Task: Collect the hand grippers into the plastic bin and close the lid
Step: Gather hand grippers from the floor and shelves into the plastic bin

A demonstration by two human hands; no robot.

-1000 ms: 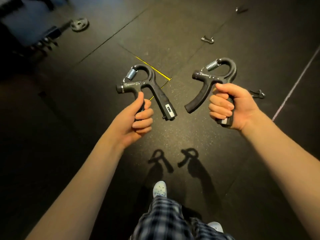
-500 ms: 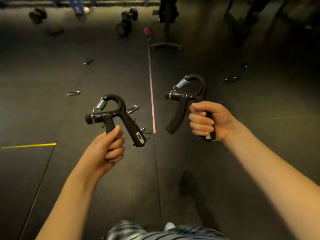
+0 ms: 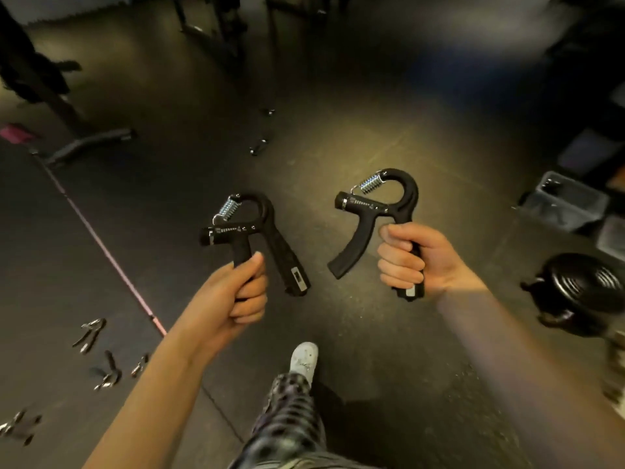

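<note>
**Plastic bin** (image 3: pixel 561 203): dark and blurred, on the floor (image 3: pixel 338 123); contents and lid not made out. Taken as the landmark throughout.

**Left hand** (image 3: pixel 236 296): fingers and thumb wrapped round one handle of the first hand gripper (image 3: pixel 252 228). Other handle free, splayed toward the bin; coil spring uppermost. Held in the air, well apart from the bin and farther from it than the second.

**Right hand** (image 3: pixel 417 258): closed in a fist round the straight handle of the second hand gripper (image 3: pixel 382 206). Curved handle free, pointing away from the bin. Between the first gripper and the bin, nearer the bin but clear of it.

**Loose hand grippers** (image 3: pixel 91 335): scattered on the floor, farthest from the bin, beyond the left forearm. Also small dark pieces (image 3: pixel 259 146) farther off, too blurred to name with confidence.

**Black weight** (image 3: pixel 580 292): on the floor near the bin, on the wearer's side of it.

**Step in hand, as judged:** carrying a pair toward the bin, neither deposited yet.

**Next move, as judged:** turning toward the bin, bringing both hands over its opening and lowering. Uncurling the fingers one hand at a time, to avoid tangling the sprung handles. Then back for the loose ones, with the lid last.
</note>
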